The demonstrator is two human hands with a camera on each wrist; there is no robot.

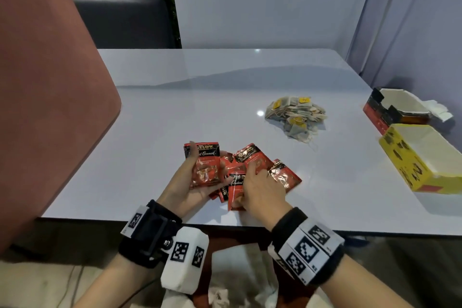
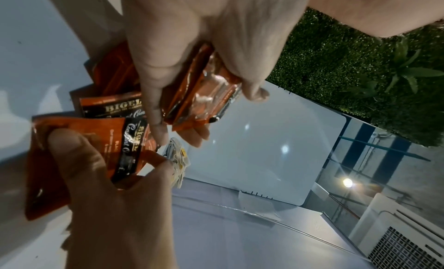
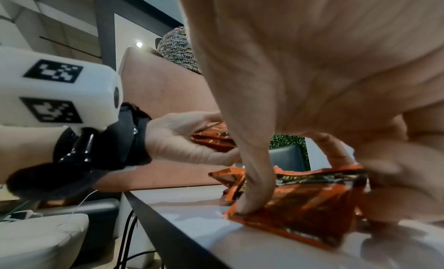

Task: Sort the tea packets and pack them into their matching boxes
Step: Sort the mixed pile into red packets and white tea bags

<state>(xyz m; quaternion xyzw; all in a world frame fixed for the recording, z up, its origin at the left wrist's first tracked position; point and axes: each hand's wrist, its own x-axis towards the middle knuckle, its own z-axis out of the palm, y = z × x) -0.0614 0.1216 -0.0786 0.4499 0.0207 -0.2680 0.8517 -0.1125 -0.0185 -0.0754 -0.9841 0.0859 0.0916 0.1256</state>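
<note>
Left hand [image 1: 193, 182], palm up, fingers curled round a stack of red packets [image 1: 205, 169], evidently as a collecting tray. Right hand [image 1: 260, 184] pinches another packet [image 1: 236, 189] from the loose ones on the counter [image 1: 225, 97]. Red box [image 1: 390, 110] stands well apart, unfilled.

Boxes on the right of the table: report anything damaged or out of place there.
The red and black box has a ragged, torn-open top, and crumpled white paper lies just behind it. The yellow box sits open beside it, its top edge also rough. Neither shows any packets inside.
</note>
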